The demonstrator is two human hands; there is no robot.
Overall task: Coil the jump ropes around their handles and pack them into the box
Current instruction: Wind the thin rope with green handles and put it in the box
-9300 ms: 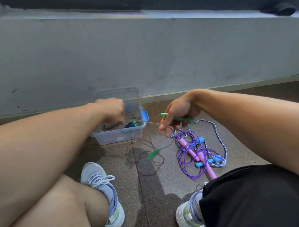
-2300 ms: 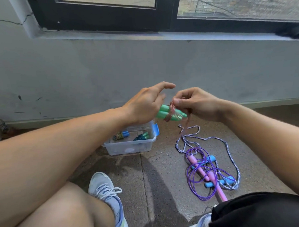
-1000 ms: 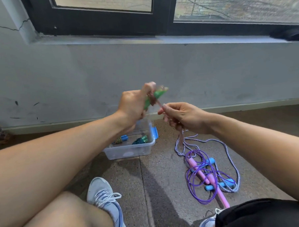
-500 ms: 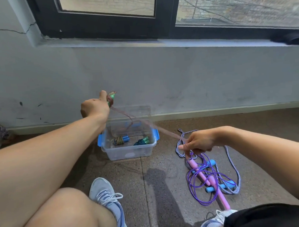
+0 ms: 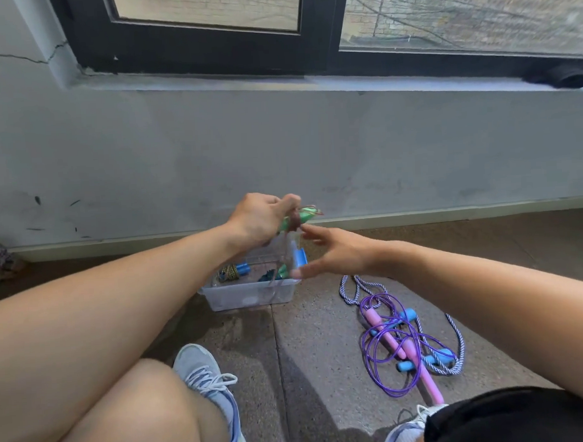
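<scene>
**Gripped: green handles in my left hand, above the box**

Clenched around the green handles, my left hand holds them up in front of the wall, just over the far edge of the clear box. A thin brownish rope is wound about the handles where they stick out of my fist toward 3 o'clock, and a loose strand of it seems to hang down toward the box, though blur makes that hard to follow. My right hand is released, fingers spread and straight, reaching in from 4 o'clock with its fingertips just below the handles; I cannot tell whether they touch the rope.

The box sits on the floor near the wall, and its blue clasp shows on the right side. Inside lie two bundles already coiled, one with a blue handle end at the left and a darker one at the right.

At 5 o'clock from the box, well apart from it, a purple rope with pink handles lies tangled with a blue-and-white braided rope that has blue handles. My grey shoe rests at 6 o'clock.
</scene>
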